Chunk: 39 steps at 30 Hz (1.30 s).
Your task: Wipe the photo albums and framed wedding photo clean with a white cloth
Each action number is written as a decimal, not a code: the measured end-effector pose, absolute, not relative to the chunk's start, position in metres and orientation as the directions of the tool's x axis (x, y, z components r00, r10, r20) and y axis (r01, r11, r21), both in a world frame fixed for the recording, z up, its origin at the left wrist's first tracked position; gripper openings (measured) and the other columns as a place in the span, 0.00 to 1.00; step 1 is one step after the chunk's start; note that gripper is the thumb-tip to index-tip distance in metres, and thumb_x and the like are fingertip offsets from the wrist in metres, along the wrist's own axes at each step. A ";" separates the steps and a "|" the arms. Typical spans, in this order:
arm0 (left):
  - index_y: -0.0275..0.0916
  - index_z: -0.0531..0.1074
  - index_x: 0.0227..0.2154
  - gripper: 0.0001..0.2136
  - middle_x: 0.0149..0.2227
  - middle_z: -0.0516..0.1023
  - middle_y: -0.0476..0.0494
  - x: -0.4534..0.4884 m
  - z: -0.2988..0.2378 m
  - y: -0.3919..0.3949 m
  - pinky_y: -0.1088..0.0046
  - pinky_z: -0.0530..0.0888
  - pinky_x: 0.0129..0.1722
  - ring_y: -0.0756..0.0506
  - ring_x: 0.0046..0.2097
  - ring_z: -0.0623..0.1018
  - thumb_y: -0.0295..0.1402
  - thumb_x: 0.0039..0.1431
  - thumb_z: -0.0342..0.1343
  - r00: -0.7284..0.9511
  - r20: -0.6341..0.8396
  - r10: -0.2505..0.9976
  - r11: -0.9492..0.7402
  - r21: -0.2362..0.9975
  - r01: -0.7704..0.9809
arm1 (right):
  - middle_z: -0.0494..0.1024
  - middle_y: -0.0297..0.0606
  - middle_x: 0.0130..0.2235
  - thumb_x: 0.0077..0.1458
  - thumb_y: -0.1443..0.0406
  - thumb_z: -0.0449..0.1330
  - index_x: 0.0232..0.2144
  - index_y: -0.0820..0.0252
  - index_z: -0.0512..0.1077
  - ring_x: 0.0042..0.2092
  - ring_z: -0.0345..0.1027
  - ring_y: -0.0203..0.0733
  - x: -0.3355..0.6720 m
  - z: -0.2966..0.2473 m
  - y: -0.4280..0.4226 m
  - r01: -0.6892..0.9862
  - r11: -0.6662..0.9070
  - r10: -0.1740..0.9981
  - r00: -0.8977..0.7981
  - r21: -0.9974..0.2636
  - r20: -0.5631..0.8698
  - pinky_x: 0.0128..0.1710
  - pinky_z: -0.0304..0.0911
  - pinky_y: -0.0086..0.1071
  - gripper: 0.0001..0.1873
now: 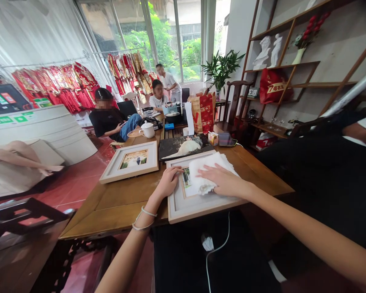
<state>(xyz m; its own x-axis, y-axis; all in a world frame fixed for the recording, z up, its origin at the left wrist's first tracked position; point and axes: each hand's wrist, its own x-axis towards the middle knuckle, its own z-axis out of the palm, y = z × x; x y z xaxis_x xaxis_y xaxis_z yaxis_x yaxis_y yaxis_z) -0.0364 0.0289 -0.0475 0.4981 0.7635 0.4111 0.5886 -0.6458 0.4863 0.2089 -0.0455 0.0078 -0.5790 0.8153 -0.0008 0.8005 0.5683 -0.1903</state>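
Observation:
A light wooden picture frame [177, 208] with a wide pale mat lies at the near edge of the table, tilted slightly from my view. My left hand [170, 182] grips its left side, fingers bent over the border and tips on the mat. On the right, my right hand [221, 179] lies flat with fingers spread, pressing a crumpled white cloth or paper towel [224, 160] onto the front. That white sheet covers much of the photo, leaving a green strip visible. A second picture frame [111, 167] lies to the left, showing a photo of people outdoors.
Behind the frames on the wooden table [118, 199] are a dark panel with a white painted shape [186, 147], a white teapot [147, 129], a tissue box [213, 138] and a paper bag [203, 112]. A white cable [221, 247] hangs below. Several people are nearby.

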 end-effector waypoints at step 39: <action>0.40 0.73 0.40 0.14 0.50 0.74 0.40 -0.036 -0.045 0.027 0.57 0.65 0.56 0.42 0.54 0.71 0.22 0.58 0.44 0.493 0.404 0.771 -0.637 0.491 0.594 | 0.76 0.43 0.50 0.47 0.76 0.51 0.48 0.56 0.72 0.53 0.67 0.51 0.218 0.038 -0.058 0.864 0.485 0.859 -0.500 -0.135 -0.109 0.51 0.60 0.39 0.27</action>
